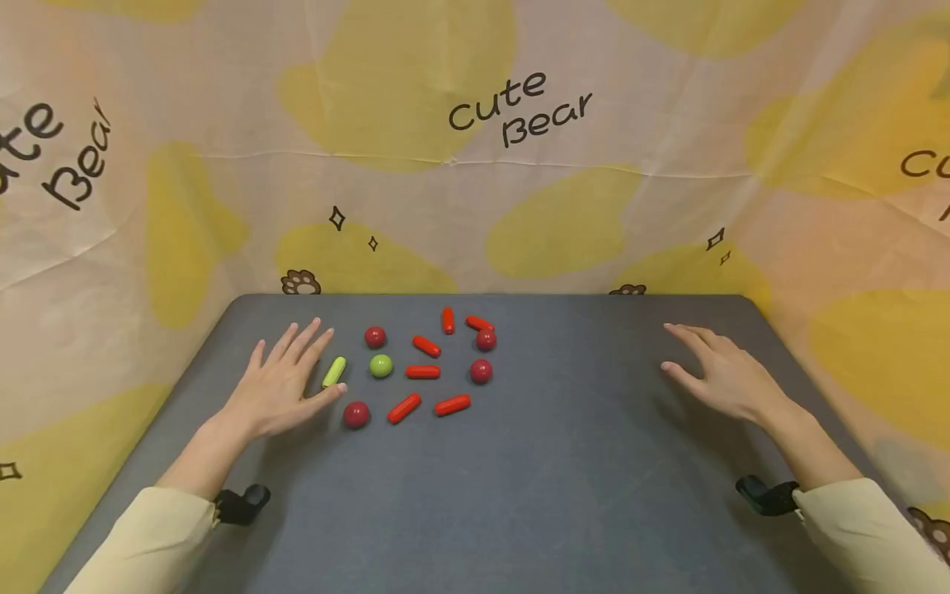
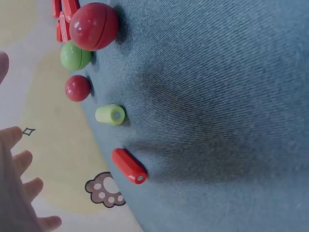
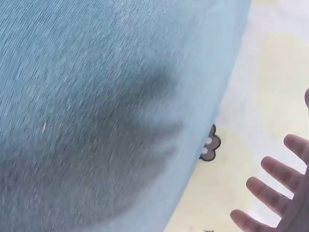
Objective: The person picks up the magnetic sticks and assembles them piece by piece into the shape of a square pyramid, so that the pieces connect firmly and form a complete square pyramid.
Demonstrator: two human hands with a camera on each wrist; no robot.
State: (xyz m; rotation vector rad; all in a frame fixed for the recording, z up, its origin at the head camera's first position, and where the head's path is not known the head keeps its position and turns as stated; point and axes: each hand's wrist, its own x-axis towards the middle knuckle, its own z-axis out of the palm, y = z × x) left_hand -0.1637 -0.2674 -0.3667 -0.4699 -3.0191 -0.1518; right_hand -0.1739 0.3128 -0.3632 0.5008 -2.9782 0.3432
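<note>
My left hand [image 1: 278, 388] hovers over the left part of the table with fingers spread and holds nothing. Beside its thumb lies a light green rod [image 1: 334, 373], also seen in the left wrist view. A red rod [image 2: 129, 166] lies near it, covered by the hand in the head view. To the right of this hand are a red ball [image 1: 356, 414], a green ball [image 1: 381, 365] and another red ball [image 1: 374, 337]. Over the right side of the table my right hand [image 1: 723, 375] is held up, empty, its fingers extended.
Several red rods [image 1: 423, 372] lie scattered near the middle of the grey table [image 1: 564, 495], with two more red balls [image 1: 481, 371] at their right. A printed cloth [image 1: 416, 107] hangs behind and along both sides. Each wrist wears a black camera mount [image 1: 245, 503].
</note>
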